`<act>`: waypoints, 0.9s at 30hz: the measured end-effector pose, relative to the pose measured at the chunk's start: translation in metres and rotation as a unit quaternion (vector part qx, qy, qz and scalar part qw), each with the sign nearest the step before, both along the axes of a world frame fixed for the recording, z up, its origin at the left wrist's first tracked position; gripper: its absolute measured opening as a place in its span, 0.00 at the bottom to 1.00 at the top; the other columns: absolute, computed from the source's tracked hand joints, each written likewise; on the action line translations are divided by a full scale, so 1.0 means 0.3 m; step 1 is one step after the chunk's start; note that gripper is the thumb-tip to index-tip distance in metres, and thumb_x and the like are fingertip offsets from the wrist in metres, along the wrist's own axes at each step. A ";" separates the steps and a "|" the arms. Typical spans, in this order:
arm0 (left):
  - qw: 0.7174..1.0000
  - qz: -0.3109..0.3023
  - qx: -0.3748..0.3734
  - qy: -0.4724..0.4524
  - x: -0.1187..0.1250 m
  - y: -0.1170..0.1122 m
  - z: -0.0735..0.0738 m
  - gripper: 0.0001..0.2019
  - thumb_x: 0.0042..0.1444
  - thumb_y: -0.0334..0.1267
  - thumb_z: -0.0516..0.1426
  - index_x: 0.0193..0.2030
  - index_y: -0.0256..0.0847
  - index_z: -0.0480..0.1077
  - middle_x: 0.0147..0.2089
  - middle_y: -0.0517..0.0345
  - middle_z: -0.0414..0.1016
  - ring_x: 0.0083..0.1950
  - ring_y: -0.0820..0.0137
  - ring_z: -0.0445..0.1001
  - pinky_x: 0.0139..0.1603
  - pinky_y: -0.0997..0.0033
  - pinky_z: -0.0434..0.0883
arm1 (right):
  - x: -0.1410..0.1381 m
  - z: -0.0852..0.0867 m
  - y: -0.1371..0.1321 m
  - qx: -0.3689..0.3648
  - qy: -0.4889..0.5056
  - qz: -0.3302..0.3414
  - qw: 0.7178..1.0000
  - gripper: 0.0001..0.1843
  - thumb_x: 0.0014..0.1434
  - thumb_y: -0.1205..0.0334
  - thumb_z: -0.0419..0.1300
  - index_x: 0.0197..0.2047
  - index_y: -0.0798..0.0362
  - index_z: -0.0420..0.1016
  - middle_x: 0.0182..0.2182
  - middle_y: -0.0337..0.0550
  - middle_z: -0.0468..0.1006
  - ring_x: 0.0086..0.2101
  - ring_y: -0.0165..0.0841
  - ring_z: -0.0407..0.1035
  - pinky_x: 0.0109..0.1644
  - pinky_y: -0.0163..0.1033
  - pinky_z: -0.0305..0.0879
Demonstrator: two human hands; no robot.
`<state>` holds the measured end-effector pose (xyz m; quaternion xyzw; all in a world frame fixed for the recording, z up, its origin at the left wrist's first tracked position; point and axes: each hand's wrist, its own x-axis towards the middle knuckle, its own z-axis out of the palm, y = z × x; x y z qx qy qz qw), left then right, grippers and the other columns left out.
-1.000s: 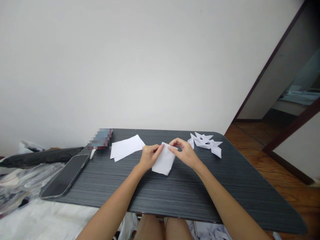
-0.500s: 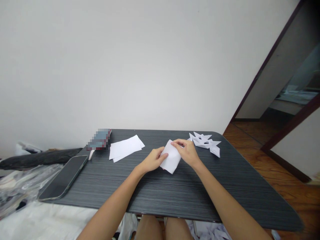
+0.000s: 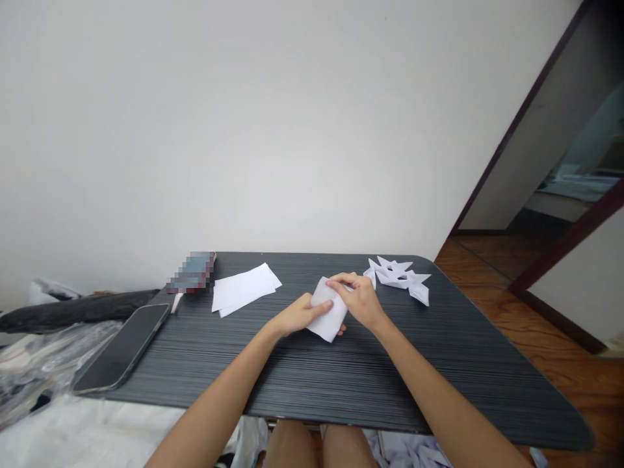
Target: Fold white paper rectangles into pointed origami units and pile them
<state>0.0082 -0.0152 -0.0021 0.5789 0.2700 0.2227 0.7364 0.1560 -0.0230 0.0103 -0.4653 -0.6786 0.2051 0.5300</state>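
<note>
A small sheet of white paper [image 3: 325, 325], apparently folded, is held tilted just above the dark table. My left hand [image 3: 303, 314] grips it from the left, thumb across the front and fingertips showing past its right edge. At the paper's upper right, my right hand [image 3: 358, 299] pinches the edge between thumb and fingers. Behind the right hand lie several folded white paper shapes [image 3: 397, 276] with pointed tips. To the left of my hands rests a short pile of flat white paper sheets [image 3: 246, 290].
The dark table [image 3: 205, 364] has a rounded far right corner and backs onto a white wall [image 3: 312, 130]. A phone [image 3: 121, 351] lies along its left edge. Behind the phone is a pixelated object [image 3: 192, 273]. Plastic bags [image 3: 43, 364] lie left of the table.
The paper has turned slightly and shifted a little left and down. My left fingertips now show beyond its right edge, and my right hand has moved slightly left with it.
</note>
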 end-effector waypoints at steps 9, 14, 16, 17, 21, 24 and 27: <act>0.985 0.158 0.074 0.018 -0.001 0.046 -0.019 0.23 0.48 0.51 0.52 0.36 0.28 0.69 0.30 0.44 0.75 0.31 0.65 0.74 0.33 0.68 0.69 | 0.003 -0.049 0.038 -0.211 0.168 0.117 0.956 0.18 0.41 0.51 0.60 0.29 0.58 0.74 0.22 0.43 0.75 0.22 0.31 0.67 0.23 0.35 0.62; 0.985 0.158 0.063 0.028 -0.003 0.051 -0.025 0.24 0.47 0.52 0.53 0.39 0.28 0.68 0.30 0.44 0.74 0.30 0.65 0.74 0.31 0.70 0.69 | -0.002 -0.067 0.040 -0.219 0.222 0.098 0.945 0.18 0.43 0.49 0.58 0.20 0.58 0.73 0.18 0.40 0.73 0.22 0.31 0.66 0.26 0.36 0.61; 0.987 0.146 0.057 0.026 -0.002 0.049 -0.030 0.24 0.47 0.51 0.53 0.40 0.28 0.67 0.30 0.44 0.74 0.30 0.65 0.74 0.31 0.69 0.69 | -0.002 -0.070 0.048 -0.209 0.260 0.104 0.937 0.18 0.44 0.49 0.58 0.23 0.58 0.74 0.19 0.40 0.74 0.24 0.31 0.67 0.30 0.36 0.62; 0.989 0.136 0.053 0.023 -0.001 0.048 -0.032 0.24 0.47 0.51 0.53 0.40 0.28 0.67 0.30 0.44 0.74 0.30 0.65 0.74 0.31 0.69 0.69 | -0.002 -0.070 0.052 -0.203 0.277 0.104 0.933 0.17 0.43 0.50 0.59 0.25 0.58 0.74 0.21 0.40 0.74 0.24 0.30 0.67 0.32 0.36 0.62; 0.994 0.102 0.030 0.012 0.007 0.039 -0.032 0.25 0.45 0.51 0.54 0.40 0.28 0.67 0.29 0.44 0.74 0.30 0.64 0.74 0.32 0.68 0.69 | 0.001 -0.067 0.062 -0.193 0.312 0.068 0.928 0.19 0.43 0.49 0.59 0.25 0.59 0.74 0.21 0.43 0.75 0.24 0.31 0.67 0.31 0.37 0.62; 0.993 0.116 0.019 0.014 0.008 0.041 -0.031 0.24 0.44 0.51 0.55 0.38 0.27 0.67 0.28 0.44 0.74 0.29 0.63 0.74 0.31 0.68 0.69 | 0.009 -0.062 0.058 -0.202 0.309 0.067 0.927 0.21 0.45 0.46 0.56 0.27 0.58 0.75 0.22 0.45 0.76 0.24 0.32 0.68 0.31 0.37 0.63; 0.985 0.167 0.033 0.017 -0.002 0.056 -0.037 0.23 0.46 0.51 0.54 0.37 0.28 0.68 0.27 0.45 0.74 0.28 0.65 0.73 0.31 0.69 0.69 | 0.012 -0.064 0.049 -0.220 0.230 0.103 0.942 0.20 0.45 0.47 0.57 0.28 0.58 0.75 0.22 0.44 0.76 0.25 0.32 0.69 0.32 0.38 0.64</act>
